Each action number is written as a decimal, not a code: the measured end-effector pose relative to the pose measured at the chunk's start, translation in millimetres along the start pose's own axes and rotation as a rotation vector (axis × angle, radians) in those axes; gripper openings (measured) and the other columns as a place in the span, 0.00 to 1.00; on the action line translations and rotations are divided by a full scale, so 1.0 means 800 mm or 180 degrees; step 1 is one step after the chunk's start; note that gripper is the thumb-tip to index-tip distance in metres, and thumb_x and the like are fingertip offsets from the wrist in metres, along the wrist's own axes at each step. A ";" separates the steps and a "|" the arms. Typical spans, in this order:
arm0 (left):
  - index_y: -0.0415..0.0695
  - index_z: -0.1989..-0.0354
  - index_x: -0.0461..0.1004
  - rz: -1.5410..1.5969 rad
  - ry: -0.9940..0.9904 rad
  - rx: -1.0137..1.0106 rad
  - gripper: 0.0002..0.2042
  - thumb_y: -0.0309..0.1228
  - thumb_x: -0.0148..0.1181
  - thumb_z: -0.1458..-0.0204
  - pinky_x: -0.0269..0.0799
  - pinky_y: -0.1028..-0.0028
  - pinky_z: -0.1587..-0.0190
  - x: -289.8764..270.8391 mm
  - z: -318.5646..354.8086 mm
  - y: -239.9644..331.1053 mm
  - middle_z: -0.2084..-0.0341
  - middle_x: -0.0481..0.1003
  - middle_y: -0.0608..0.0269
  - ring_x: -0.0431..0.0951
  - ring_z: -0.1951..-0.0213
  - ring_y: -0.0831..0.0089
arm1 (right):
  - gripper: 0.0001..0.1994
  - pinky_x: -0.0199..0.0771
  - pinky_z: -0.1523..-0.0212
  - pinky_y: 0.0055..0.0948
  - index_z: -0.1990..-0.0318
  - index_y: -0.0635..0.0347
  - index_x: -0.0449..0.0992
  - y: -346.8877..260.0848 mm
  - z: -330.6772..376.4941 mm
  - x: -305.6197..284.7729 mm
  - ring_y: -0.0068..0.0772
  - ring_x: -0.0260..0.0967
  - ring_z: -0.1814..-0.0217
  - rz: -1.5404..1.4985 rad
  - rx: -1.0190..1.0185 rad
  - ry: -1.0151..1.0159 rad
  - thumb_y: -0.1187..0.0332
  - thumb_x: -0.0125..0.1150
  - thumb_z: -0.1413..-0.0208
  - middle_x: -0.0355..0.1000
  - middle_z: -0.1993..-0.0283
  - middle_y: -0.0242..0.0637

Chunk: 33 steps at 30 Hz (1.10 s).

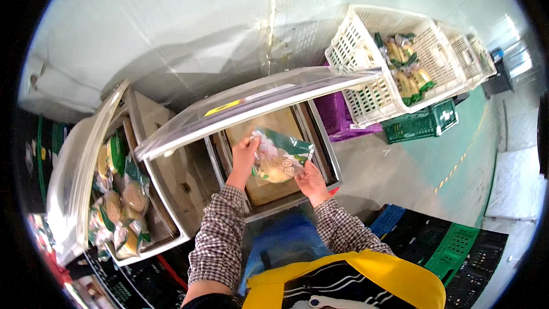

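Both hands (277,169) grip clear green-topped pouch (281,157) | yellow label on lid (223,107)

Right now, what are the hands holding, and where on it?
Both hold one clear food pouch over the open chamber: left hand at its upper left corner, right hand at its lower right edge.

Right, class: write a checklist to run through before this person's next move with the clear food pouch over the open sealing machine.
1. Left hand has a grip on the clear plastic pouch of pale food with a green band: ok.
2. Right hand holds the pouch's lower corner: ok.
3. Clear curved lid is raised: ok.
4. Steel chamber tray below has free space: ok.
5. Pouch mouth lies flat: cannot tell.
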<state>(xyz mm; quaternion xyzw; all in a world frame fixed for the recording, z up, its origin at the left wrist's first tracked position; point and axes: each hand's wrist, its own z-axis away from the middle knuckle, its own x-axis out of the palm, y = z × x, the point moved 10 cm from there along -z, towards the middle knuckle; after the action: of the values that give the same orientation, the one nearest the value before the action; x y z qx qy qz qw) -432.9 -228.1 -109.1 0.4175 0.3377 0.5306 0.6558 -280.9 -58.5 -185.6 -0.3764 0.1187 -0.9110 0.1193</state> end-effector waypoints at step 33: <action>0.37 0.73 0.71 -0.3551 -0.0551 0.0462 0.14 0.37 0.57 0.60 0.68 0.66 0.74 0.157 -0.243 -0.042 0.83 0.72 0.49 0.74 0.80 0.59 | 0.24 0.53 0.47 0.39 0.51 0.63 0.67 -0.120 0.007 0.037 0.36 0.56 0.46 0.6288 -0.2464 -0.0274 0.68 0.57 0.60 0.61 0.48 0.35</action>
<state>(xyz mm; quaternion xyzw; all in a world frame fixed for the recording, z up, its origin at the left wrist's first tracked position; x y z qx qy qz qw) -565.0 -71.1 -221.6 0.2619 0.4877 0.0432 0.8317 -309.6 22.3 -133.3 -0.1573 0.6494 -0.2960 0.6826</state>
